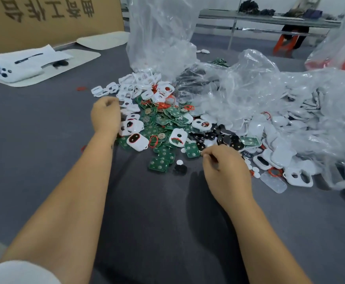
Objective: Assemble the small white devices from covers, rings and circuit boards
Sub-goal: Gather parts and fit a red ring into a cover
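A heap of parts lies on the grey table: white covers (135, 89), green circuit boards (163, 119), red rings (153, 141) and black pieces (227, 138). A few white covers with a ring fitted (137, 142) sit at the heap's near left. My left hand (106, 116) is at the heap's left edge with its fingers curled against white covers; what they hold is hidden. My right hand (227, 171) hovers at the near edge beside a green board (192, 150). Its thumb and forefinger tips are together, and whatever is between them is hidden.
Crumpled clear plastic bags (249, 89) cover the right and back of the heap, with more white covers (280, 154) under them. A cardboard box (44, 19) stands at the back left, and a white phone case (13, 72) lies on foam sheets. A clear cover (274, 183) lies nearby.
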Demonstrator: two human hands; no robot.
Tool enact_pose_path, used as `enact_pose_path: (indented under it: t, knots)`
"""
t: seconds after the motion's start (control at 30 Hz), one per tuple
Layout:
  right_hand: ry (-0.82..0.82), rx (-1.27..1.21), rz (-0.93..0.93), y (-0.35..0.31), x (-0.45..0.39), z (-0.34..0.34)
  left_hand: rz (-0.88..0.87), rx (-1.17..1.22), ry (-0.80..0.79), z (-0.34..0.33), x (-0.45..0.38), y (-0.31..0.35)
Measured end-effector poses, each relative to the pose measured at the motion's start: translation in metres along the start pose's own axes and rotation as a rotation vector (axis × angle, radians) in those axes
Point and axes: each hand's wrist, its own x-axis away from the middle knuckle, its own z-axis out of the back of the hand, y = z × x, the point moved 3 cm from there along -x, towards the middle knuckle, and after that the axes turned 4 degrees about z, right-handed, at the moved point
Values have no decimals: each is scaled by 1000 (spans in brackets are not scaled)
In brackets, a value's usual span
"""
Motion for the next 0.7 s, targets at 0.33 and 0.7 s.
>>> enact_pose_path:
  t: [0.33,0.7]
  knots:
    - [19,-29,2,1,-6,-3,31,-342,-488,-38,-42,13]
    - [6,-32,-31,4,-9,-5,-198,-261,-314,-37,-32,15]
